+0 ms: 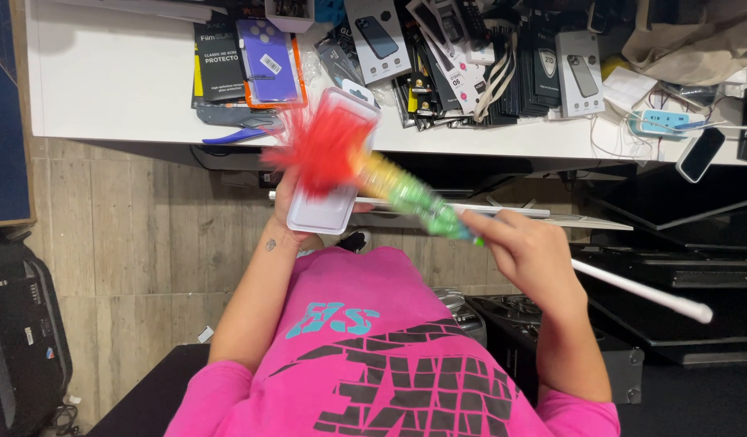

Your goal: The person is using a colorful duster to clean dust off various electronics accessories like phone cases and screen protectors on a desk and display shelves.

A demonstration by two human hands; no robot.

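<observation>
My left hand (288,212) holds a clear plastic phone-case package (329,212) upright in front of me, gripping it at its lower left edge. My right hand (529,249) is shut on a rainbow feather duster (393,188) with a white handle (640,290) that sticks out to the lower right. The duster's red tip (323,147) lies across the upper part of the package and is blurred by motion. I wear a pink shirt (389,356).
A white counter (106,89) runs along the top, with a purple phone case (268,61), a black box, several stacked phone-case packages (470,65), blue pliers (240,129), a power strip (663,121) and a phone (701,154). Wood-look floor lies below; black cases stand right and left.
</observation>
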